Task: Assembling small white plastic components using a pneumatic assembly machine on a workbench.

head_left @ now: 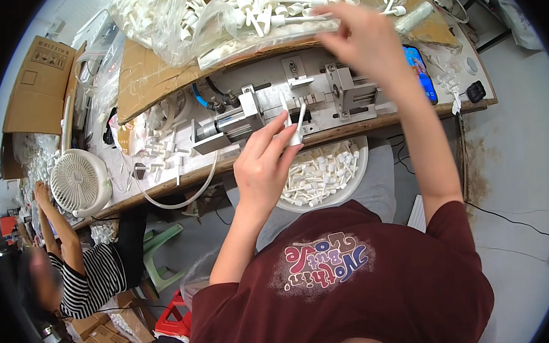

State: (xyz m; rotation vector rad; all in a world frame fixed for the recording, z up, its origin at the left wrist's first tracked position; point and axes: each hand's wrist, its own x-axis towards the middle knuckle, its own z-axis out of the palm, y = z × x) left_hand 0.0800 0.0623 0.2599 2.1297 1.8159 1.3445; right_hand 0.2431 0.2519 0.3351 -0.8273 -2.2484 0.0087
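In my left hand (263, 167) are white plastic pieces with thin stems (301, 116), pinched between thumb and fingers just in front of the metal fixture (308, 99). My right hand (364, 37), slightly blurred, reaches over the far side of the bench with thumb and forefinger apart. Its fingertips are close to a white capped stick (300, 19) at the near edge of a pile of similar capped sticks (264, 2); whether they touch it is unclear. A round tub (363, 160) full of more white sticks rests below the bench edge, by my lap.
Clamps with metal blocks (227, 123) flank the fixture, with hoses behind. A phone (421, 74) lies right of my right forearm. Cardboard (156, 84) borders the pile. At left stand a white fan (80, 182) and a co-worker in a striped shirt (95, 277).
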